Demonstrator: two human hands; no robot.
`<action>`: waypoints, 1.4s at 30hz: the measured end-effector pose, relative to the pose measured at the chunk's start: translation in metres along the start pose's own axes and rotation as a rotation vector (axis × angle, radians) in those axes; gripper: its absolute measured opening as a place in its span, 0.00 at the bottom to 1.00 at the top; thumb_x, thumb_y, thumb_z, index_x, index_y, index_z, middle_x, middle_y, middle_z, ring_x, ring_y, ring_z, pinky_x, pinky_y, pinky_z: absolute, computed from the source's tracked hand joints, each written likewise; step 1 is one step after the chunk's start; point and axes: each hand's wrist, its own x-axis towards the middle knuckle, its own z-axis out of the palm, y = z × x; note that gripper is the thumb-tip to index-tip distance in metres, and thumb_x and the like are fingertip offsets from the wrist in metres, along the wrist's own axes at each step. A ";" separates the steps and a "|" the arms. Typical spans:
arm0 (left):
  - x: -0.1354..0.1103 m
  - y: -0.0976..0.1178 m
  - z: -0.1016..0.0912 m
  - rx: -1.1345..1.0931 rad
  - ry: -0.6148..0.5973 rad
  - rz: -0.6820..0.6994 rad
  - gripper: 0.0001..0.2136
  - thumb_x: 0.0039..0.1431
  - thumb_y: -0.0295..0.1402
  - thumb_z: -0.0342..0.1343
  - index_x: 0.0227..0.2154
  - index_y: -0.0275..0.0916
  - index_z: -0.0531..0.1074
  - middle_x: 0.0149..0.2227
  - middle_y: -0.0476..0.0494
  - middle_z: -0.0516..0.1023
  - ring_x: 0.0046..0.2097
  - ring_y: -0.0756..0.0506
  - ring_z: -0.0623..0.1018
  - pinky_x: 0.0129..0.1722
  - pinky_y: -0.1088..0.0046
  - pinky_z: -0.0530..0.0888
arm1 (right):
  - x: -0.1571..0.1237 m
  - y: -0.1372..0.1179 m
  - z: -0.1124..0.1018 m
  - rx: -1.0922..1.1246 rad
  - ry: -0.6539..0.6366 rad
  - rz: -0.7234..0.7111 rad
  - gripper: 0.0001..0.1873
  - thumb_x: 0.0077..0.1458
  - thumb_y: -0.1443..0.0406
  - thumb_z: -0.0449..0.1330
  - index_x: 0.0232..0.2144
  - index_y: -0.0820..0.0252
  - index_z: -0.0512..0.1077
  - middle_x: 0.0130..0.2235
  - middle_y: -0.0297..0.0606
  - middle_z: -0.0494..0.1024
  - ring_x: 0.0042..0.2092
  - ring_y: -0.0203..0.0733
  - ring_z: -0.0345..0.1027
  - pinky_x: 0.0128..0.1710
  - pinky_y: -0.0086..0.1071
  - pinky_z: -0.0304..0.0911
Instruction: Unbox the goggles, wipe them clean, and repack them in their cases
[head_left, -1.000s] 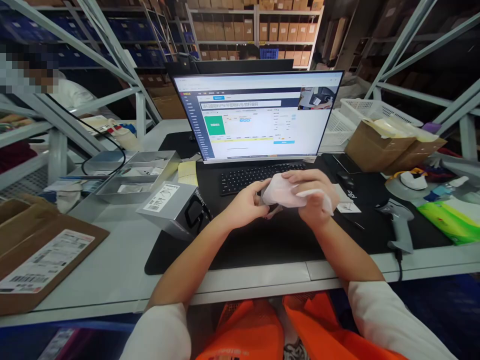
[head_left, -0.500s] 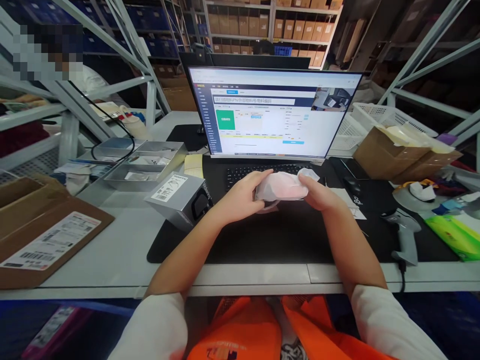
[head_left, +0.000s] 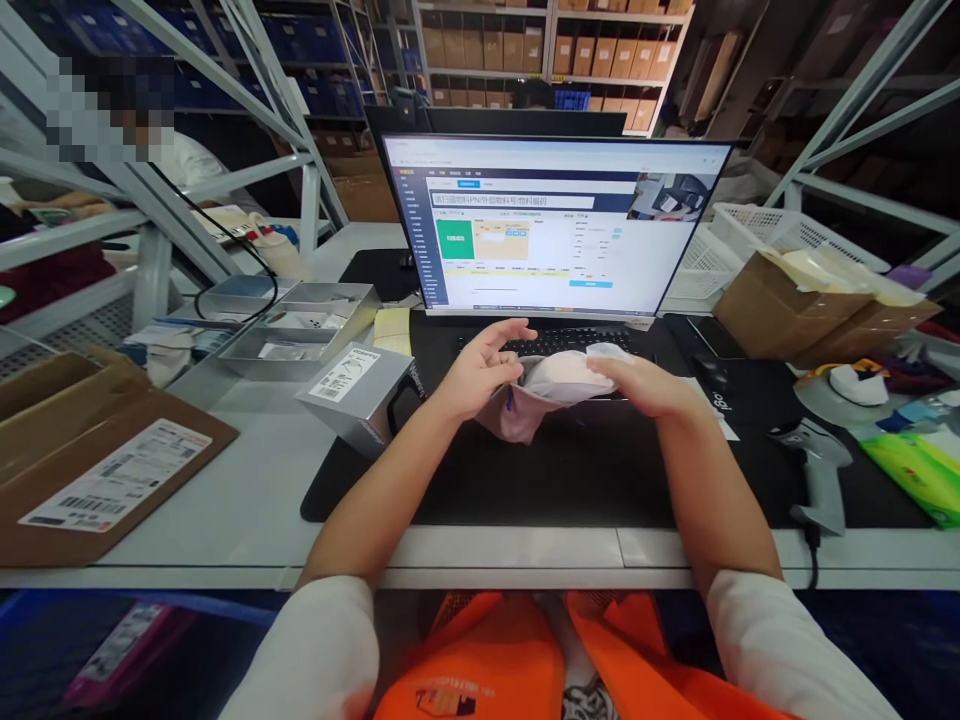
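Note:
Both my hands hold a soft pinkish plastic pouch (head_left: 559,378) above the black desk mat (head_left: 525,470), just in front of the keyboard (head_left: 562,343). My left hand (head_left: 480,375) grips the pouch's left end with thumb and lower fingers while its upper fingers are spread. My right hand (head_left: 637,383) pinches the right end. A flap of the pouch hangs down below my left hand. A small blue mark shows inside the pouch; its contents are hidden.
A monitor (head_left: 555,225) stands behind the keyboard. A grey labelled box (head_left: 360,390) and metal trays (head_left: 300,330) lie to the left, a cardboard carton (head_left: 90,470) farther left. A barcode scanner (head_left: 821,470), cardboard boxes (head_left: 795,310) and a green pack (head_left: 911,465) sit on the right.
The pouch has been turned and unfolded, with a flap now hanging down. My left fingers have spread apart. The screen shows a new orange panel.

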 end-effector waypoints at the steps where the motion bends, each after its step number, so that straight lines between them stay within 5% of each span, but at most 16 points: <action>1: -0.002 -0.001 0.007 0.044 0.038 0.012 0.27 0.52 0.31 0.66 0.56 0.44 0.72 0.57 0.38 0.74 0.26 0.59 0.63 0.27 0.78 0.66 | -0.003 -0.002 0.004 -0.112 -0.033 -0.024 0.21 0.55 0.48 0.63 0.35 0.60 0.78 0.39 0.38 0.80 0.42 0.46 0.70 0.45 0.36 0.64; 8: -0.028 0.010 0.039 0.462 0.068 0.225 0.20 0.61 0.27 0.53 0.56 0.42 0.71 0.56 0.38 0.74 0.30 0.55 0.65 0.29 0.76 0.67 | -0.006 -0.008 0.044 -0.289 -0.256 -0.193 0.25 0.66 0.47 0.50 0.30 0.61 0.67 0.30 0.35 0.71 0.33 0.39 0.60 0.36 0.33 0.58; 12: -0.028 0.012 0.036 0.462 -0.024 0.211 0.20 0.63 0.26 0.52 0.57 0.43 0.70 0.58 0.38 0.72 0.29 0.55 0.65 0.29 0.76 0.67 | -0.010 -0.012 0.037 -0.352 -0.396 -0.196 0.27 0.66 0.45 0.51 0.35 0.62 0.72 0.35 0.38 0.76 0.36 0.41 0.64 0.39 0.35 0.62; 16: -0.018 0.011 0.026 0.508 0.027 0.194 0.21 0.61 0.25 0.51 0.57 0.42 0.71 0.58 0.39 0.73 0.28 0.56 0.65 0.30 0.76 0.68 | -0.010 -0.012 0.019 -0.268 -0.422 -0.190 0.27 0.63 0.45 0.56 0.44 0.63 0.76 0.43 0.41 0.79 0.42 0.45 0.69 0.45 0.38 0.65; 19: -0.015 0.013 0.022 0.531 0.041 0.174 0.22 0.61 0.24 0.51 0.58 0.40 0.70 0.57 0.39 0.73 0.28 0.56 0.65 0.31 0.76 0.69 | -0.005 -0.006 0.017 -0.233 -0.425 -0.159 0.27 0.62 0.45 0.56 0.38 0.64 0.76 0.38 0.40 0.79 0.39 0.44 0.69 0.43 0.37 0.66; 23: -0.024 0.018 0.030 0.676 -0.073 0.293 0.21 0.62 0.23 0.50 0.57 0.41 0.72 0.55 0.39 0.75 0.31 0.54 0.68 0.35 0.74 0.71 | 0.001 0.000 0.040 -0.239 -0.448 -0.219 0.29 0.64 0.43 0.52 0.31 0.62 0.71 0.33 0.38 0.76 0.35 0.41 0.66 0.39 0.36 0.64; 27: -0.035 0.026 0.040 0.722 -0.022 0.386 0.20 0.63 0.23 0.50 0.56 0.42 0.72 0.54 0.39 0.75 0.32 0.53 0.70 0.35 0.74 0.72 | -0.004 -0.005 0.065 -0.354 -0.310 -0.406 0.26 0.69 0.46 0.47 0.33 0.61 0.69 0.36 0.41 0.76 0.36 0.41 0.66 0.39 0.35 0.62; 31: -0.035 0.031 0.037 0.683 0.131 0.394 0.18 0.63 0.25 0.53 0.55 0.42 0.72 0.54 0.40 0.74 0.30 0.55 0.70 0.33 0.75 0.72 | -0.014 -0.012 0.070 -0.654 -0.050 -0.580 0.27 0.72 0.54 0.43 0.25 0.60 0.68 0.30 0.40 0.72 0.32 0.39 0.63 0.35 0.35 0.55; 33: -0.032 0.033 0.033 0.732 0.211 0.342 0.17 0.63 0.29 0.56 0.55 0.41 0.72 0.48 0.43 0.75 0.30 0.54 0.69 0.33 0.74 0.71 | -0.016 -0.012 0.069 -0.724 0.123 -0.629 0.29 0.71 0.54 0.44 0.22 0.60 0.67 0.27 0.39 0.70 0.30 0.39 0.60 0.34 0.36 0.53; 36: -0.028 0.033 0.027 0.847 0.131 0.162 0.16 0.63 0.38 0.59 0.52 0.39 0.75 0.35 0.47 0.75 0.30 0.51 0.71 0.33 0.73 0.70 | -0.015 -0.008 0.067 -0.762 0.347 -0.645 0.29 0.70 0.53 0.46 0.21 0.59 0.68 0.25 0.39 0.68 0.28 0.39 0.59 0.33 0.36 0.52; 39: -0.024 0.029 0.026 0.850 0.025 0.092 0.14 0.68 0.42 0.53 0.43 0.38 0.79 0.32 0.46 0.78 0.34 0.47 0.75 0.36 0.71 0.71 | -0.012 -0.005 0.070 -0.894 0.399 -0.614 0.27 0.69 0.54 0.49 0.22 0.60 0.71 0.25 0.40 0.69 0.27 0.39 0.59 0.32 0.36 0.50; 42: -0.022 0.023 0.030 0.834 0.082 0.134 0.16 0.70 0.39 0.48 0.32 0.37 0.76 0.31 0.46 0.78 0.33 0.48 0.75 0.36 0.71 0.69 | -0.013 -0.004 0.078 -1.046 0.392 -0.572 0.26 0.68 0.55 0.50 0.25 0.61 0.75 0.25 0.42 0.71 0.27 0.39 0.60 0.30 0.37 0.44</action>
